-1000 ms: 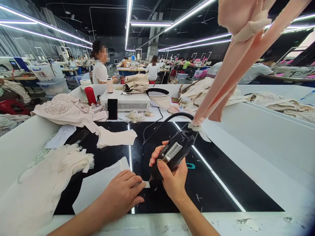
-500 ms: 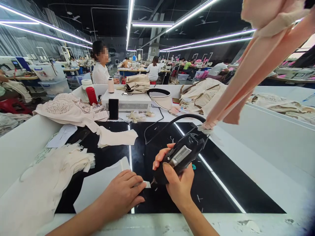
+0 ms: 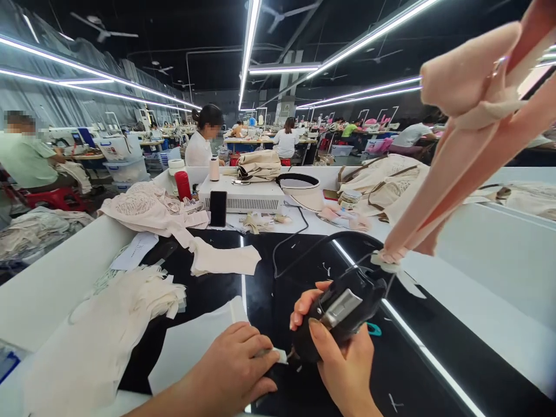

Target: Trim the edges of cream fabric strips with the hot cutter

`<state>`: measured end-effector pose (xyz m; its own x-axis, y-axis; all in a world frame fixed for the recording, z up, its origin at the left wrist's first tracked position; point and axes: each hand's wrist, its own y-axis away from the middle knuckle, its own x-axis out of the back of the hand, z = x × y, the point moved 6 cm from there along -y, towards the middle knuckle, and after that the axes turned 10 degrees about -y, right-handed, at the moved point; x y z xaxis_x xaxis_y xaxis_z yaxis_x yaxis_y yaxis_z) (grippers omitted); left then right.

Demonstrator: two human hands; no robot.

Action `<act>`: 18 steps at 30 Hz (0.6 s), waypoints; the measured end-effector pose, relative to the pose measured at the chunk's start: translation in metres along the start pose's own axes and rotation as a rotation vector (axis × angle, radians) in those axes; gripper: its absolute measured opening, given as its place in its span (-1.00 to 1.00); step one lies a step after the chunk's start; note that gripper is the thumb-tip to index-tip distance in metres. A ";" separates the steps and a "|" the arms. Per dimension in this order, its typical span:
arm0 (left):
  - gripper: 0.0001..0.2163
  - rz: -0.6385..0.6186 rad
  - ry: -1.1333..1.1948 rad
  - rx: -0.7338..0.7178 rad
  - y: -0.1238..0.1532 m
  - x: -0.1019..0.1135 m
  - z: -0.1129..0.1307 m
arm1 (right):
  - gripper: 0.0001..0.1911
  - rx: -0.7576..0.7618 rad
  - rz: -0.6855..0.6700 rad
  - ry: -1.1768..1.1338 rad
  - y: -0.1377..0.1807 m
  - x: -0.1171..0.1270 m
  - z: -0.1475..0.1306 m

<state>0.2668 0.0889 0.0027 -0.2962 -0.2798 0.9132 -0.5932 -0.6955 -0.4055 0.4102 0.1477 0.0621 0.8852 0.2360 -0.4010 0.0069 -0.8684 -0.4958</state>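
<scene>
The right hand is still gripping the black corded handheld cutter, fingers wrapped shut, its tip just beside the left hand, fingers pinching the small white fabric tab flat on the glossy black surface; only the view has shifted.

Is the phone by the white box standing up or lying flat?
Standing up. The phone rests on its lower edge, leaning against the front of the white box, dark screen facing the camera.

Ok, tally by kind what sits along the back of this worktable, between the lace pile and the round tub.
Red bottle: 1
White thread cone: 1
White vented box unit: 1
Black phone leaning on that box: 1
Black-rimmed white tub: 1
Total: 5
</scene>
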 end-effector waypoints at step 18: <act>-0.84 0.254 -0.067 -0.142 -0.001 -0.010 0.007 | -0.68 -0.011 0.005 0.096 0.000 0.011 0.003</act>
<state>0.2752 0.0876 -0.0062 -0.4016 -0.4792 0.7804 -0.6064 -0.4994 -0.6187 0.4180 0.1520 0.0555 0.9256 0.1895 -0.3277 0.0071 -0.8742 -0.4855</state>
